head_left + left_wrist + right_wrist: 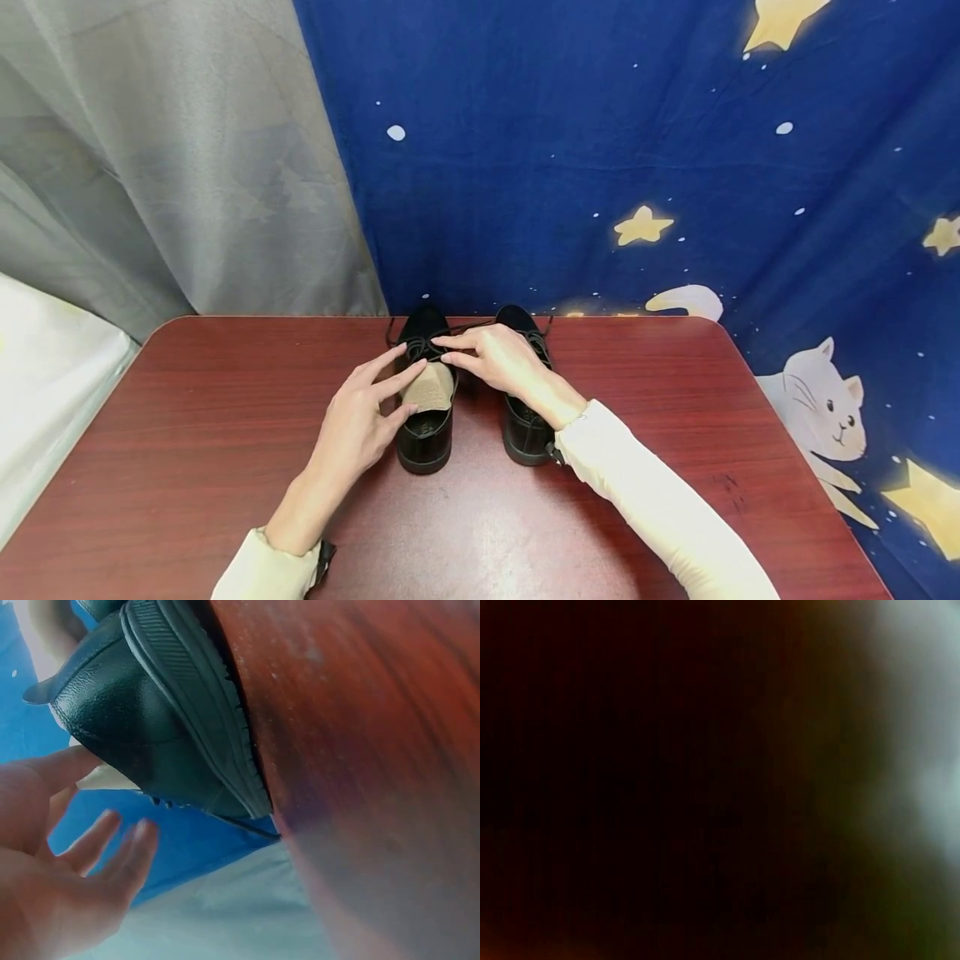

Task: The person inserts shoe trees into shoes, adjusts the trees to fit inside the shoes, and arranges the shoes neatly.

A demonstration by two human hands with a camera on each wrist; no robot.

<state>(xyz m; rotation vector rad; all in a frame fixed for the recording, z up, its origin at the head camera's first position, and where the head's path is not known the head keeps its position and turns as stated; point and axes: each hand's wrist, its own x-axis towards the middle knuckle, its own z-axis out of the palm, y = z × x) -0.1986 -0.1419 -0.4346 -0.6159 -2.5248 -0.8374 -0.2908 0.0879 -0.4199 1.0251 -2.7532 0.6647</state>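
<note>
Two black lace-up shoes stand side by side at the table's far edge, toes away from me. In the left shoe [424, 442], a beige tongue [429, 388] shows below the laces. My left hand [362, 410] is at that shoe's left side, fingers spread, with fingertips and thumb along the tongue. The left wrist view shows the hand beside the shoe's black leather side [142, 712]. Across the right shoe [525, 433] reaches my right hand [498, 358], its extended finger and thumb touching the left shoe's lace area, a gap between them. The right wrist view is dark and blurred.
The reddish-brown wooden table [247, 433] extends around the shoes. Behind it hang a grey curtain [225, 167] and a blue curtain [525, 167] with stars and a cat. Loose lace ends stick out beside the shoes.
</note>
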